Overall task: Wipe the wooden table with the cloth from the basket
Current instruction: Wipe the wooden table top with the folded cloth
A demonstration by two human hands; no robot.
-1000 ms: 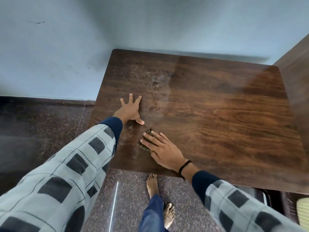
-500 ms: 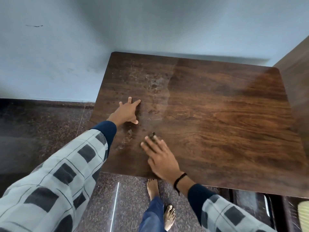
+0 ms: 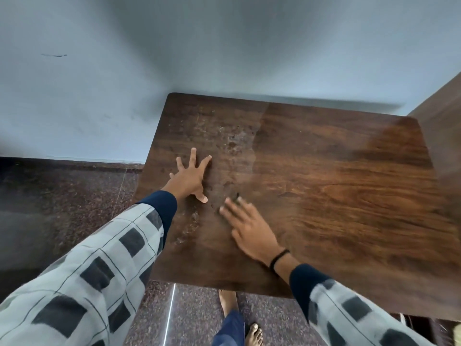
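Observation:
The wooden table (image 3: 336,196) fills the middle of the head view, with a dusty, smeared strip down its left part. My left hand (image 3: 190,177) rests flat on the table near its left edge, fingers spread. My right hand (image 3: 249,229) lies flat near the front left, fingers straight, pressing the dark cloth (image 3: 235,196) onto the wood. Only a small dark tip of the cloth shows past my fingertips; the rest is hidden under the hand, which is motion-blurred.
A pale blue wall (image 3: 224,46) stands right behind the table. A wooden panel (image 3: 444,126) borders the table's right side. Dark speckled floor (image 3: 62,208) lies left of and below the table; my bare feet (image 3: 253,332) stand at its front edge.
My right hand has slid the cloth farther up the table, away from the front edge. My left hand shifted slightly forward and spread its fingers wider.

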